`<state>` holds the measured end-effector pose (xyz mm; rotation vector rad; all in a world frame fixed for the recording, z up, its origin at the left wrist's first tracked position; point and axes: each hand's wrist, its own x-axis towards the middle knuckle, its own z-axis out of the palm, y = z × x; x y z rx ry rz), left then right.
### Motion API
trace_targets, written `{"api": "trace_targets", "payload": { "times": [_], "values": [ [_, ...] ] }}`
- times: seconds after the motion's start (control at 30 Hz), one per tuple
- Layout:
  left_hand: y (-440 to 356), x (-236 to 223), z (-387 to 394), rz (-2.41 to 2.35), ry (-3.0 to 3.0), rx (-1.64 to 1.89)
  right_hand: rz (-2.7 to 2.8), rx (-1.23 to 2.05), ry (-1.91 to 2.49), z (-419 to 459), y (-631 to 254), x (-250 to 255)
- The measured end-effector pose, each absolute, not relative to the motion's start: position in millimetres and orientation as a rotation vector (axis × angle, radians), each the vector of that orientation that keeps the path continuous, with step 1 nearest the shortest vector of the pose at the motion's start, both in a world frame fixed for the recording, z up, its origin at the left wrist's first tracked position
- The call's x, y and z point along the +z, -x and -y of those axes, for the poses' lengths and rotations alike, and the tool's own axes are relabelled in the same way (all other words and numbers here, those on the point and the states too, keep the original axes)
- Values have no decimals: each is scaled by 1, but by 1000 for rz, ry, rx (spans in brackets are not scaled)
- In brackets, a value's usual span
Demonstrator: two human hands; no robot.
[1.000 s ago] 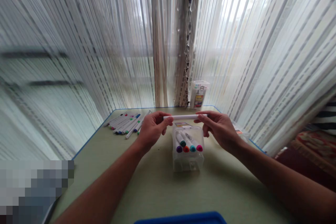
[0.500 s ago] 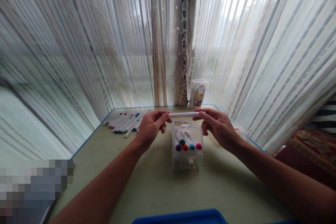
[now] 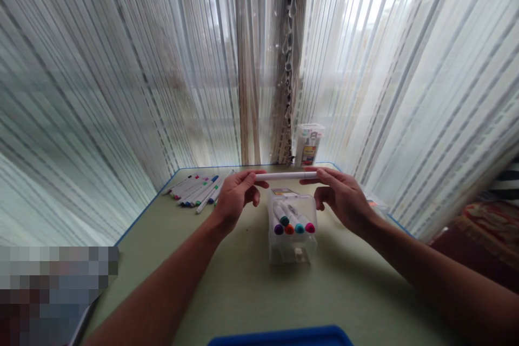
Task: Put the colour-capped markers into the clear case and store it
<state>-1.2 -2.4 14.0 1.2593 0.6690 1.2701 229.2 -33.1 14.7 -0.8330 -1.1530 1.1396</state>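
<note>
Right above the clear plastic box (image 3: pixel 292 251), the left hand (image 3: pixel 237 197) and right hand (image 3: pixel 343 205) hold a white marker (image 3: pixel 286 176) level between them, their fingers (image 3: pixel 251 177) closed on either end.

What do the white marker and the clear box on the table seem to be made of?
The white marker looks like smooth plastic: its barrel has an even, faint sheen, though the picture cannot fully settle this. The clear box seems to be transparent plastic with a glossy finish, since its thin walls are see-through, but glass cannot be ruled out.
</note>
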Motion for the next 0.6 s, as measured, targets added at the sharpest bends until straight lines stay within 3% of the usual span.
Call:
{"api": "trace_targets", "payload": {
  "times": [0.6],
  "values": [
    [1, 15, 5, -857, -1538, 1285, 1241, 1059, 876, 30, -229, 11]
  ]
}}
